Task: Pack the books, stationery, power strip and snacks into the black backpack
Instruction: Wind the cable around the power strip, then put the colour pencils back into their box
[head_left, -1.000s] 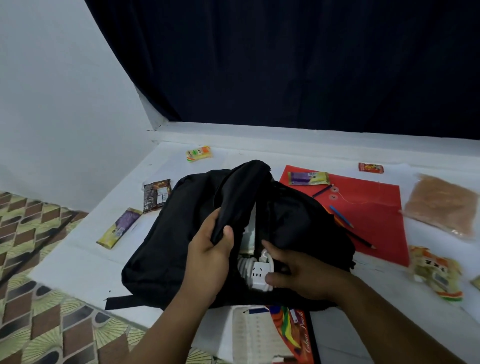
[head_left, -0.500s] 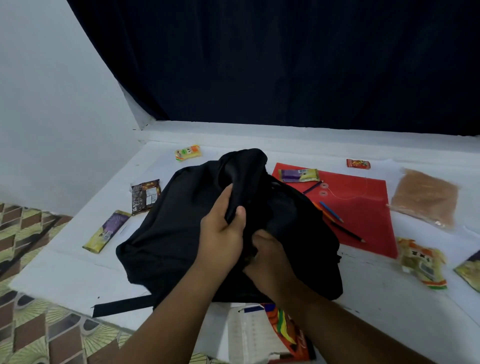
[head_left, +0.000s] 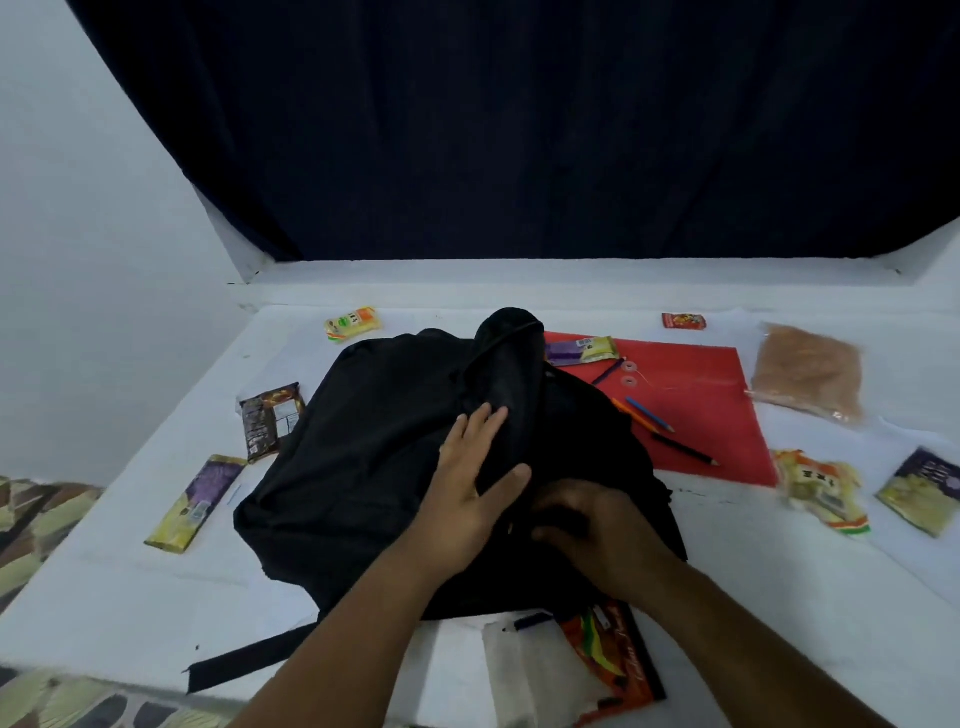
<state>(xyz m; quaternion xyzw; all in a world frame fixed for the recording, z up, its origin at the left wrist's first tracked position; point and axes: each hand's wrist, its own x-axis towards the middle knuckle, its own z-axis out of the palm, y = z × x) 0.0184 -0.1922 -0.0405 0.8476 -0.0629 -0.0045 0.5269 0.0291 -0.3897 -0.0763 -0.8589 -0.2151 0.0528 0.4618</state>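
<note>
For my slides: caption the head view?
Both hands on the black backpack; snacks around it.

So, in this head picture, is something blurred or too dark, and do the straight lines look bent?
Head view: the right hand is smeared by motion blur and in shade, so its fingers are unclear; the left hand is sharper; the black backpack shows almost no fabric detail; the dark curtain edges curve from wide-angle distortion; no strong glare on the white table.

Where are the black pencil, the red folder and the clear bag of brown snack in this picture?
black pencil (head_left: 684, 450), head view, middle of its shaft.
red folder (head_left: 711, 415), head view, bare part of its cover.
clear bag of brown snack (head_left: 808, 371), head view, centre of the bag.
</note>
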